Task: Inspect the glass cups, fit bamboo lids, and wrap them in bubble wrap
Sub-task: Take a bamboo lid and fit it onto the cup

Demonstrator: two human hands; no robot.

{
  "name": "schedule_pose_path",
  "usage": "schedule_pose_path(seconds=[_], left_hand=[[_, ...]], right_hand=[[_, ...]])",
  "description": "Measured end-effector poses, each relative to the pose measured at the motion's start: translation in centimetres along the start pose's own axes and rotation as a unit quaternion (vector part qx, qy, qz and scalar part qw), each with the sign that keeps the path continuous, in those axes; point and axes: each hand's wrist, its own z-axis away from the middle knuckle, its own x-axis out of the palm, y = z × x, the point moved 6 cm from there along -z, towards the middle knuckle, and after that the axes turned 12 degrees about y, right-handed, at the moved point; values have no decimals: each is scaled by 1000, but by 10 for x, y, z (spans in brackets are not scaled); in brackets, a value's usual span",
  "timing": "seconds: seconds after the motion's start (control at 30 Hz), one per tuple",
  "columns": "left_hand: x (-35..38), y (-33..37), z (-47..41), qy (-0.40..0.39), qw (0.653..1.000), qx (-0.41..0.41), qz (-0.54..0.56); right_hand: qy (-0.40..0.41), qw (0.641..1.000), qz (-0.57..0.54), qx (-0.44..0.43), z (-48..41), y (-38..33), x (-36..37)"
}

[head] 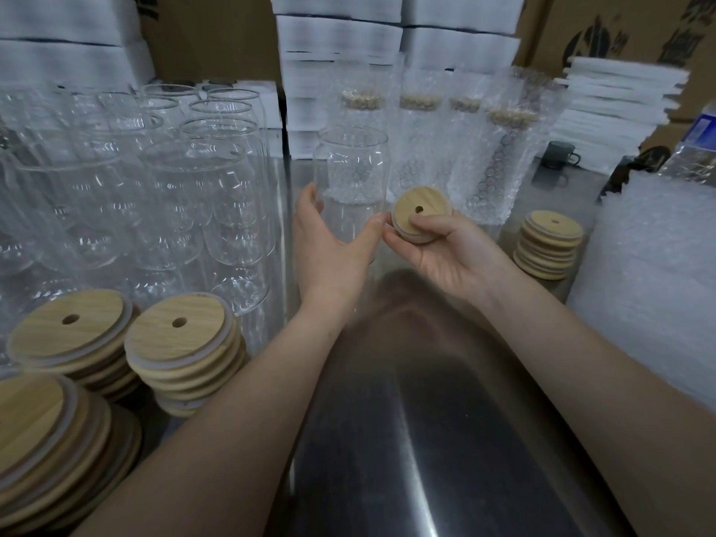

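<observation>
My left hand (333, 246) grips a clear, lidless glass cup (350, 176) upright above the steel table, fingers and thumb curled round its lower body. Just to its right, my right hand (441, 250) holds a round bamboo lid (420, 215) with a small centre hole, thumb on top and fingers under it. The lid is tilted toward me, beside the cup and below its rim. Behind them stand several cups with lids, wrapped in bubble wrap (488, 157).
Several bare glass cups (186, 195) crowd the left. Stacks of bamboo lids (182, 346) sit at front left, another lid stack (550, 246) at right. A pile of bubble wrap (654, 273) lies far right. White boxes (341, 36) and cardboard stand behind. A dark mug (558, 155) sits at back right.
</observation>
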Motion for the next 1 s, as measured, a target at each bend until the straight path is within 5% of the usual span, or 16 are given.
schedule_pose_path(seconds=[0.13, 0.47, 0.67, 1.0], left_hand=[[0, 0, 0, 4, 1000, 1, -3], [3, 0, 2, -26, 1000, -2, -4], [0, 2, 2, -19, 1000, -5, 9], [-6, 26, 13, 10, 975, 175, -139]], right_hand=[[2, 999, -38, 28, -1, 0, -1], [23, 998, 13, -56, 0, -15, -4], [42, 981, 26, -185, 7, -33, 2], [48, 899, 151, -408, 38, -54, 18]])
